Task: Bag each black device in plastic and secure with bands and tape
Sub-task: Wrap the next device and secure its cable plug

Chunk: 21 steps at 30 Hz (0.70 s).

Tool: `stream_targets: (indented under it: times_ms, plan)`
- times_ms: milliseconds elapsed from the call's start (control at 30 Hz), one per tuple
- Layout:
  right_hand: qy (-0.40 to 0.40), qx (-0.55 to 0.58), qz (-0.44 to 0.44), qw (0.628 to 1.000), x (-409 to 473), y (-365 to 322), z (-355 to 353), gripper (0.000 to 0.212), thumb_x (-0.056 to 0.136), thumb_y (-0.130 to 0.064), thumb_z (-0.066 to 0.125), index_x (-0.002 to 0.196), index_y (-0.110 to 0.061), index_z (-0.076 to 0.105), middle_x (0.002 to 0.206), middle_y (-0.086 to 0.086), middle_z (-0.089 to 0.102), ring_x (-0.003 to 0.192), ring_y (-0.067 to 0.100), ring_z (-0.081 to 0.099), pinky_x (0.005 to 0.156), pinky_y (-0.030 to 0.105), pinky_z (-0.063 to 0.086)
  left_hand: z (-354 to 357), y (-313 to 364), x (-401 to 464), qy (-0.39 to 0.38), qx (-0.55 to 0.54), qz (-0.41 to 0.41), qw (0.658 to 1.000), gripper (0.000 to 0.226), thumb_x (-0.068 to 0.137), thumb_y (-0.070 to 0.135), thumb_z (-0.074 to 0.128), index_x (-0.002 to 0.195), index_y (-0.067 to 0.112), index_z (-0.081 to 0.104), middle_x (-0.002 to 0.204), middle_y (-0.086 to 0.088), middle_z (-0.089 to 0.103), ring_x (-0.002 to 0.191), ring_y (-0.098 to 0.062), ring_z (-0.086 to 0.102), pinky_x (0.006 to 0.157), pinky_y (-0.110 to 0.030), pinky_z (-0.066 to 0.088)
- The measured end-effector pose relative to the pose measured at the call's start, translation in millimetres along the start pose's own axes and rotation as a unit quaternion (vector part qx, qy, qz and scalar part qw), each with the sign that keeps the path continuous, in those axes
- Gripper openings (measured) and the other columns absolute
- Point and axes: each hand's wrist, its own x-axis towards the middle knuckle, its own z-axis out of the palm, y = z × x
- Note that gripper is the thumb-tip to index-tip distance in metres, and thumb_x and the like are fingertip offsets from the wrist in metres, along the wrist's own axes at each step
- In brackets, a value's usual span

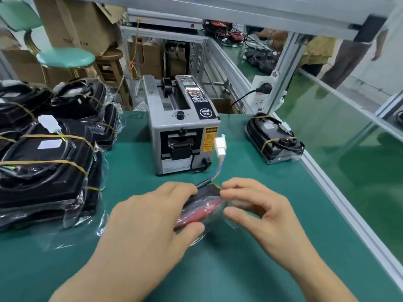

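A black device with a red part, wrapped in clear plastic, lies on the green mat in front of me. My left hand grips its left side, thumb under and fingers over the top. My right hand holds the right end, fingertips curled on the plastic and a tan rubber band at the top edge. A thin multicoloured wire rises from the device to a white connector. Most of the device is hidden by my hands.
A grey tape dispenser machine stands just behind the device. A pile of several bagged, banded black devices fills the left. One bagged device sits at the right by the aluminium rail. Stools and cardboard boxes stand beyond.
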Motion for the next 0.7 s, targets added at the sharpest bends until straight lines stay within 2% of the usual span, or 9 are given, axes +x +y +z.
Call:
stream_targets:
  times_ms: [33, 133, 267, 333, 433, 500, 567, 633, 700]
  plan:
    - [0.011, -0.024, -0.009, 1.000, 0.3, -0.7, -1.8, 0.024, 0.076, 0.000, 0.076, 0.089, -0.020, 0.077, 0.098, -0.011, 0.069, 0.098, 0.008, 0.065, 0.080, 0.021, 0.053, 0.8, -2.5, -0.9, -0.001, 0.001, 0.007, 1.000, 0.047, 0.058, 0.057, 0.058, 0.103, 0.041, 0.058, 0.092, 0.025, 0.067, 0.061, -0.014, 0.066, 0.049, -0.031, 0.051]
    - [-0.004, -0.060, -0.016, 0.998, 7.7, -8.0, -5.1, 0.014, 0.078, -0.003, 0.076, 0.076, -0.017, 0.073, 0.082, -0.006, 0.066, 0.080, 0.006, 0.062, 0.069, 0.014, 0.046, 1.1, -7.2, -2.3, -0.012, 0.015, 0.039, 0.999, 0.058, 0.055, 0.052, 0.063, 0.110, 0.041, 0.048, 0.096, 0.026, 0.067, 0.064, -0.014, 0.068, 0.048, -0.038, 0.054]
    - [-0.137, -0.167, -0.066, 0.974, 19.0, -18.7, -8.2, 0.014, 0.091, -0.010, 0.064, 0.078, -0.016, 0.062, 0.081, -0.007, 0.057, 0.079, 0.008, 0.053, 0.073, 0.016, 0.039, -5.9, -14.3, -4.5, -0.009, 0.002, 0.040, 0.999, 0.057, 0.052, 0.045, 0.069, 0.108, 0.040, 0.061, 0.101, 0.028, 0.067, 0.070, -0.012, 0.070, 0.052, -0.038, 0.057]
    - [-0.165, -0.192, -0.086, 0.963, 21.1, -21.7, -6.2, 0.011, 0.093, -0.013, 0.059, 0.082, -0.016, 0.058, 0.084, -0.009, 0.054, 0.082, 0.009, 0.052, 0.075, 0.019, 0.039, -9.1, -22.3, -5.1, -0.007, 0.004, 0.039, 0.999, 0.060, 0.050, 0.044, 0.070, 0.109, 0.040, 0.060, 0.101, 0.029, 0.067, 0.072, -0.010, 0.070, 0.054, -0.038, 0.057]
    - [-0.118, -0.130, -0.097, 0.980, 26.9, -27.2, -2.3, 0.004, 0.090, -0.019, 0.062, 0.090, -0.017, 0.066, 0.090, -0.008, 0.058, 0.087, 0.010, 0.055, 0.075, 0.019, 0.043, -15.3, -32.3, -7.4, 0.004, -0.008, 0.025, 1.000, 0.068, 0.045, 0.043, 0.071, 0.111, 0.042, 0.054, 0.092, 0.035, 0.063, 0.070, 0.001, 0.064, 0.054, -0.032, 0.057]
    - [-0.109, -0.132, -0.082, 0.982, 30.5, -30.3, 3.3, 0.007, 0.088, -0.017, 0.069, 0.091, -0.016, 0.074, 0.088, -0.006, 0.062, 0.082, 0.007, 0.057, 0.072, 0.015, 0.042, -16.5, -34.1, -8.8, 0.011, -0.021, 0.016, 1.000, 0.068, 0.044, 0.042, 0.072, 0.110, 0.043, 0.054, 0.094, 0.035, 0.063, 0.071, 0.002, 0.061, 0.054, -0.033, 0.057]
    - [-0.115, -0.137, -0.056, 0.982, 32.2, -34.1, 12.1, 0.004, 0.084, -0.015, 0.074, 0.083, -0.017, 0.077, 0.081, -0.006, 0.064, 0.074, 0.005, 0.057, 0.068, 0.013, 0.040, -17.5, -34.0, -10.0, 0.016, -0.024, 0.024, 0.999, 0.066, 0.043, 0.041, 0.072, 0.107, 0.043, 0.055, 0.103, 0.031, 0.063, 0.070, 0.001, 0.064, 0.055, -0.034, 0.058]
    - [-0.113, -0.148, -0.040, 0.982, 34.8, -41.9, 20.0, 0.010, 0.080, -0.016, 0.076, 0.074, -0.022, 0.075, 0.076, -0.007, 0.065, 0.072, 0.007, 0.058, 0.065, 0.014, 0.040, -18.0, -34.2, -10.4, 0.014, -0.016, 0.039, 0.999, 0.063, 0.044, 0.041, 0.071, 0.105, 0.043, 0.057, 0.102, 0.029, 0.064, 0.070, -0.001, 0.065, 0.054, -0.031, 0.057]
    - [-0.124, -0.203, -0.019, 0.971, 39.5, -51.5, 23.6, 0.016, 0.080, -0.020, 0.075, 0.067, -0.029, 0.070, 0.073, -0.008, 0.066, 0.071, 0.007, 0.059, 0.065, 0.021, 0.046, -17.4, -36.1, -9.2, 0.020, -0.015, 0.036, 0.999, 0.060, 0.046, 0.041, 0.070, 0.105, 0.043, 0.058, 0.100, 0.031, 0.065, 0.070, -0.002, 0.066, 0.054, -0.031, 0.056]
